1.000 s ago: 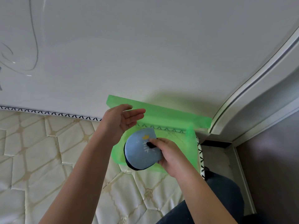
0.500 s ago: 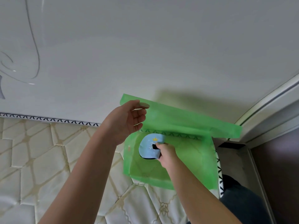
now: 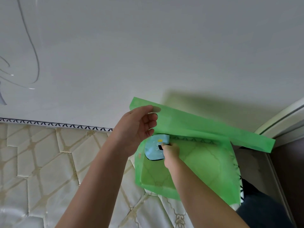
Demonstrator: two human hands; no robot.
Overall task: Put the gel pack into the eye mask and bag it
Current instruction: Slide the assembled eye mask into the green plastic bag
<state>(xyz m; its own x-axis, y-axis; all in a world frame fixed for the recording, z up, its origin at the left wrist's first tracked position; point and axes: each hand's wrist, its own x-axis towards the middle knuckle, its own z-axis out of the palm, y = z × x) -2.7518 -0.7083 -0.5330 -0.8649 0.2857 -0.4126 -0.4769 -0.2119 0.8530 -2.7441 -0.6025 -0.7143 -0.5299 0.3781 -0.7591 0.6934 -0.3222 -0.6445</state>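
Along the upper left of the frame a white panel (image 3: 98, 46) carried thin grey curved lines (image 3: 33, 51), and below it a strip of black patterned trim (image 3: 57, 124) ran over the cream quilted mattress (image 3: 41, 162) that filled the lower left. From the bottom edge 2 bare forearms reached up toward the centre. The left hand (image 3: 136, 129) was raised just right of centre, its thumb laid on the top edge of the green bag (image 3: 205, 162) and its fingers curled in below, pinching the long flap (image 3: 213, 130) near its left corner and holding it lifted. Just beneath that hand, under the lifted flap, sat the eye mask (image 3: 154, 148), pale blue with a small yellow mark and a black rim along its lower edge, lying against the upper left of the bag's see-through panel. I could not tell whether it had passed between the bag's layers. The right hand (image 3: 171, 152) touched the mask's right side, fingers bent tight round it at a small black tab, the wrist crossing the green panel. Through the green the mattress pattern showed. The flap ran on to the right edge of the frame, ending near a white curved moulding (image 3: 287, 116), with dark cloth (image 3: 263, 209) in the lower right corner
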